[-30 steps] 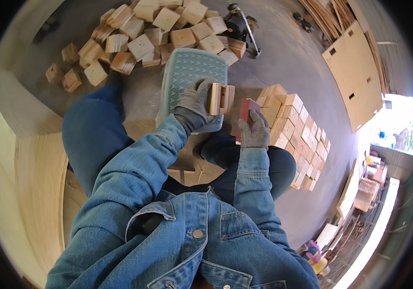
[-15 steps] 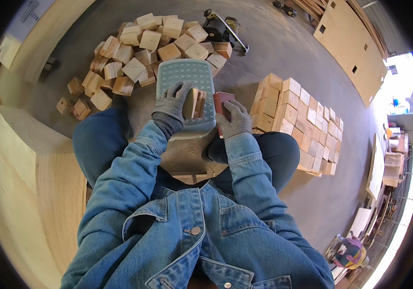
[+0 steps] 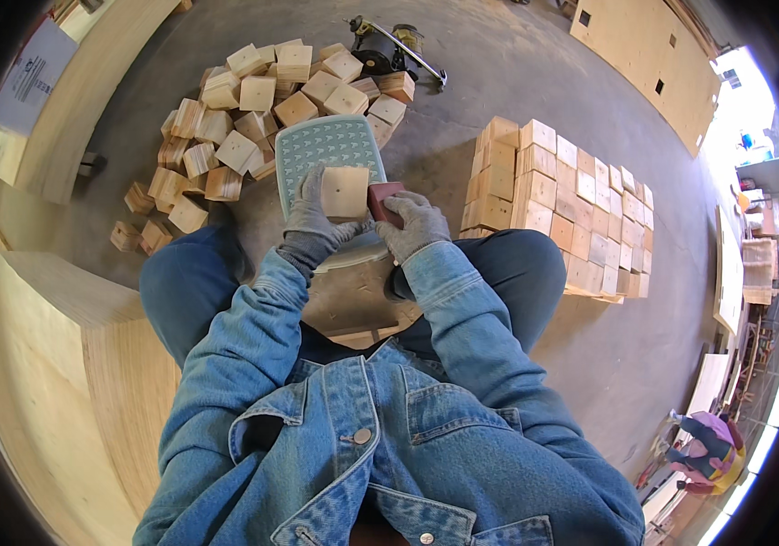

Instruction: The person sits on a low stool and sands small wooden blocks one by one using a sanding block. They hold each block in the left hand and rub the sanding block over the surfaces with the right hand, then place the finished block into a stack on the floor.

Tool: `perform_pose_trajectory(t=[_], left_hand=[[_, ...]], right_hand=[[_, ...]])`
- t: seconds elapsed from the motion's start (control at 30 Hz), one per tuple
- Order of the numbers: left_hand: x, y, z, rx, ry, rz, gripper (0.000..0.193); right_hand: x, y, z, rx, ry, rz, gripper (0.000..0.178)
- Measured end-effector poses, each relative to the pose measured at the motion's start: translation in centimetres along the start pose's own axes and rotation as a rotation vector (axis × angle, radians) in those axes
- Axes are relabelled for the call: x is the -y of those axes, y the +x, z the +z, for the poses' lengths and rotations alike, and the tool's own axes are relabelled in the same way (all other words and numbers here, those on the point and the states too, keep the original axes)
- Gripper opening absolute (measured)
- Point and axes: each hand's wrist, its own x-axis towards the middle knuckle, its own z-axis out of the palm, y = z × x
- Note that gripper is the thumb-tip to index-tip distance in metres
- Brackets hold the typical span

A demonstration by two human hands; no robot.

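My gloved left hand [image 3: 310, 221] grips a pale square wooden block [image 3: 345, 191] with a small dark dot in its face, over the light blue-green plastic stool [image 3: 326, 144] between my knees. The block's broad face is turned up. In my gloved right hand [image 3: 417, 223] is a reddish-brown sanding block [image 3: 385, 197], its end against the right edge of the wooden block. Both hands are closed, and the fingers partly hide what they hold.
A loose pile of wooden blocks [image 3: 248, 107] lies beyond the stool, with a power tool [image 3: 396, 47] behind it. Neat rows of stacked blocks [image 3: 580, 214] stand at right. Plywood sheets [image 3: 125, 391] rise at left. Another person [image 3: 715, 452] is at far right.
The wooden block has turned from edge-up to broad face up. My right hand has moved left, bringing the sanding block from beside the stool to the block's edge.
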Motion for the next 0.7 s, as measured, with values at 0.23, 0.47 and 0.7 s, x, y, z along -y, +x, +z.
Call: perform_pose_trajectory(t=[0.23, 0.47, 0.7], left_hand=[[2.2, 0.4, -2.6, -0.161, 0.119, -0.027, 0.130], [-2.3, -0.9, -4.1, -0.112, 0.098, -0.171, 0.118], [-1.3, 0.1, -5.3, 0.176, 0.166, -0.255, 0.115]], right_hand=[[-0.5, -0.3, 0.9, 0.206, 0.117, -0.096, 0.051], [-1.2, 0.1, -0.9, -0.110, 0.016, -0.018, 0.050], [1.3, -1.0, -0.2, -0.162, 0.077, -0.246, 0.052]])
